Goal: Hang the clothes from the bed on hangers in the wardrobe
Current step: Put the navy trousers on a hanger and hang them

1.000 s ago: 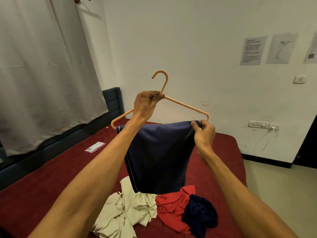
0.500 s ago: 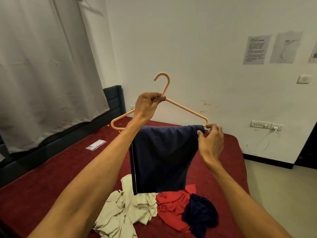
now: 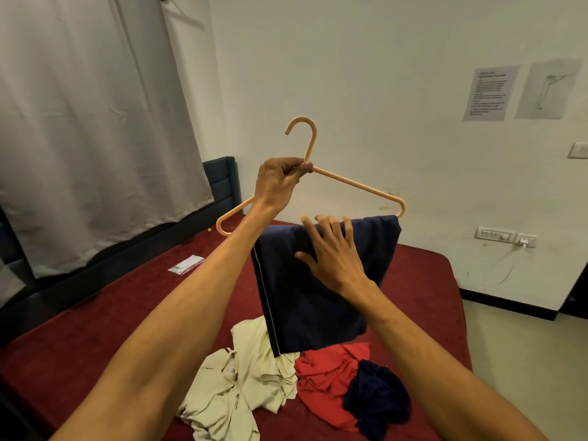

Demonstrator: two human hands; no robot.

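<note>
Orange hanger (image 3: 356,185), navy garment (image 3: 318,300) (white side stripe), maroon bed (image 3: 127,307)

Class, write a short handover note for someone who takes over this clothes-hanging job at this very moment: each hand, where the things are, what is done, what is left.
Left hand: grips the orange hanger at its neck and holds it up over the bed.
Right hand: open, fingers spread flat on the navy garment.
Done: the navy garment is draped over the hanger's bar.
Left: take it to the wardrobe, which is not in view. Then hang the cream garment, the red garment and the dark blue bundle, all piled on the bed.
</note>
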